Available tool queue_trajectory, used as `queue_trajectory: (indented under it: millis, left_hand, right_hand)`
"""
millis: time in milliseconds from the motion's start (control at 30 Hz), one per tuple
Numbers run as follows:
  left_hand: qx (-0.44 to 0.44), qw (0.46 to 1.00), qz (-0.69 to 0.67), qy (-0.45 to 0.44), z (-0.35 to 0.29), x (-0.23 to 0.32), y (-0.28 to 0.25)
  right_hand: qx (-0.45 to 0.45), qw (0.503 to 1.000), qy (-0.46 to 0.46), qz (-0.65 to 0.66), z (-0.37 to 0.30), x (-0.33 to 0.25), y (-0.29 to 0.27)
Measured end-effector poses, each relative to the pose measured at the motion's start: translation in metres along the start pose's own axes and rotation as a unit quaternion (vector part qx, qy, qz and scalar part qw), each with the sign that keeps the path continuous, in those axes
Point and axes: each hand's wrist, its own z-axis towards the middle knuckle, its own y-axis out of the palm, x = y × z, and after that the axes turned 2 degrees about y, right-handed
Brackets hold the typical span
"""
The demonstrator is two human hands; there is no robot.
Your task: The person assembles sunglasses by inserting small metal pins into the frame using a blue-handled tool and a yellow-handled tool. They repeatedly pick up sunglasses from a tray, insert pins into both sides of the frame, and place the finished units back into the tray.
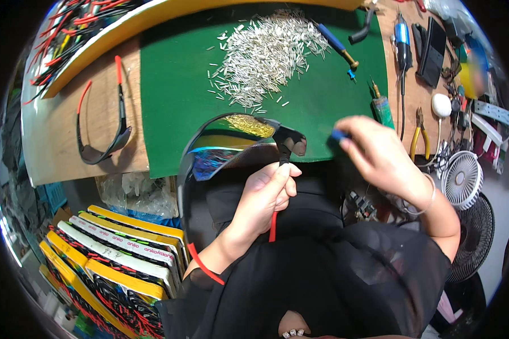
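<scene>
The table point(56, 141), bent and cut off by the dark rim, bears a green mat point(175, 68). The stacked trays point(127, 243) at lower left also run into the rim; pink lettering repeats along a white edge, and their contents are hard to separate. In front of the mat's near edge are the dark sunglasses point(185, 152), their lens mirroring gold and blue; one temple is partly covered by fingers, its red end point(273, 226) showing below them. The right hand point(377, 148), raised and blurred, bends at the wrist with fingers curled toward the lens. The left hand point(266, 189) is fisted, its grip closed around that temple. A blue piece point(339, 135) smears at the right fingertips; I cannot tell whether that grip holds it.
</scene>
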Motion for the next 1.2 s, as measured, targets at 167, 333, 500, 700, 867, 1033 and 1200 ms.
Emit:
queue_trajectory:
  millis: [167,333,500,700,867,1033,1200]
  left_hand:
    - [-0.005,0.997,0.059,0.040,-0.005,0.009,0.020]
    - [0.003,0.985,0.137,0.105,-0.005,0.014,0.001]
    - [-0.003,0.974,0.197,0.112,-0.002,0.022,0.019]
    - [-0.034,0.992,0.112,0.043,-0.006,0.027,0.014]
    - [-0.011,0.994,0.072,0.075,-0.012,0.022,0.014]
    - [-0.035,0.990,0.105,0.084,-0.009,0.024,0.014]
    - [-0.038,0.997,0.052,0.044,-0.004,0.002,0.010]
  right_hand:
    - [0.171,0.976,0.019,-0.132,0.027,0.029,0.029]
    - [0.151,0.985,-0.075,0.039,0.007,-0.003,0.008]
    - [0.161,0.965,-0.068,0.194,0.015,-0.022,0.025]
    - [0.229,0.947,-0.144,0.172,0.021,-0.031,0.035]
    - [0.228,0.944,-0.145,0.190,0.024,-0.037,0.030]
    - [0.150,0.931,0.019,0.333,0.023,-0.032,0.026]
    - [0.085,0.927,0.059,0.359,0.013,-0.024,0.036]
